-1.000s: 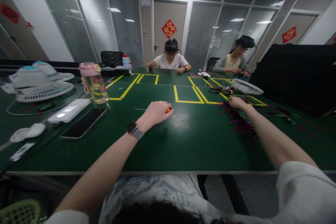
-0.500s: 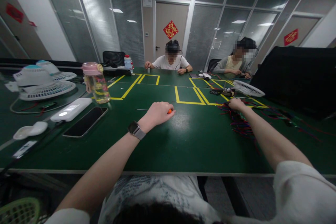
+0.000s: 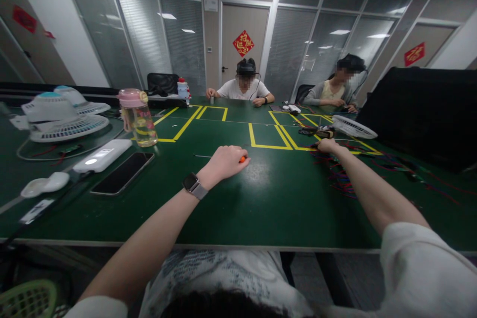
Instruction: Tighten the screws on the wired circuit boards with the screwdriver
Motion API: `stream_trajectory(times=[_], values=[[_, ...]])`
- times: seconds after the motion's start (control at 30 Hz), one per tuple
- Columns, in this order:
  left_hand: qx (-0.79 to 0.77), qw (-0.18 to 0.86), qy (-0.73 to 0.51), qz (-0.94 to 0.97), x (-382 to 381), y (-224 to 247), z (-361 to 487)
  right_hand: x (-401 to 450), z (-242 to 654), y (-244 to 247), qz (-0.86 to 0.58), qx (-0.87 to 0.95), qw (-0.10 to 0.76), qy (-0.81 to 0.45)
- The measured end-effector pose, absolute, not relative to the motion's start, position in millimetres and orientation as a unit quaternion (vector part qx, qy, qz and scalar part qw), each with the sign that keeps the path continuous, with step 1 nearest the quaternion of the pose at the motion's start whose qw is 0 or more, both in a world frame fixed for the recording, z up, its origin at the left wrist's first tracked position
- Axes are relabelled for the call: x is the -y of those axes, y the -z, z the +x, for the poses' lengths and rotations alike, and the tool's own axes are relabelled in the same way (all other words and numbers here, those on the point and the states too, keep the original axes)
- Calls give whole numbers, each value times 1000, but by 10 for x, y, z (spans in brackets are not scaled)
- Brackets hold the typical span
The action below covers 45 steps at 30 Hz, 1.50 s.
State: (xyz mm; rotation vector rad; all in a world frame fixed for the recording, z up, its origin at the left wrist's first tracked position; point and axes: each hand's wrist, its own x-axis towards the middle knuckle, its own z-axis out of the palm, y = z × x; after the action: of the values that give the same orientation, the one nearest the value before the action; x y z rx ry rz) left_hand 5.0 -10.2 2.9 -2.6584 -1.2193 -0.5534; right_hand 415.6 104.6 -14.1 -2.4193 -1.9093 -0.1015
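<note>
My left hand (image 3: 227, 163) is closed around a screwdriver, near the middle of the green table. The screwdriver's orange handle end (image 3: 242, 159) pokes out by my thumb, and its thin shaft (image 3: 201, 156) points left. Out to the right, my right hand (image 3: 327, 145) has its fingers curled in beside a bundle of red and blue wires (image 3: 343, 181). Whatever those fingers hold, if anything, is hidden. Just beyond that hand lie dark tools (image 3: 316, 131), too small to name, and a white fan part with a round grille (image 3: 354, 126).
Left on the table (image 3: 223, 218) are a phone (image 3: 122, 173), a white power strip (image 3: 103, 155), a pink-lidded bottle (image 3: 137, 119) and white fans (image 3: 69, 129). A black screen-like panel (image 3: 421, 114) stands right. Two people sit across, behind yellow tape outlines (image 3: 270, 147).
My right hand has shifted slightly left, along the near side of the dark tools. My left hand keeps the screwdriver in place.
</note>
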Motion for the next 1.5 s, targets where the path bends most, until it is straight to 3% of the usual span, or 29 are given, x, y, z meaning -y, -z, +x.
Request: stream_trajectory(times=[0.67, 0.97, 1.2, 1.5], values=[[406, 93, 178, -892, 145, -34, 94, -1264, 3076, 320, -801, 586, 111, 54], [432, 60, 265, -860, 169, -67, 138, -744, 2571, 480, -582, 803, 127, 12], [365, -114, 475, -792, 203, -217, 108, -100, 2223, 606, -311, 914, 234, -112], [218, -420, 666, -577, 154, -196, 217, 96, 1973, 594, -241, 884, 248, -314]])
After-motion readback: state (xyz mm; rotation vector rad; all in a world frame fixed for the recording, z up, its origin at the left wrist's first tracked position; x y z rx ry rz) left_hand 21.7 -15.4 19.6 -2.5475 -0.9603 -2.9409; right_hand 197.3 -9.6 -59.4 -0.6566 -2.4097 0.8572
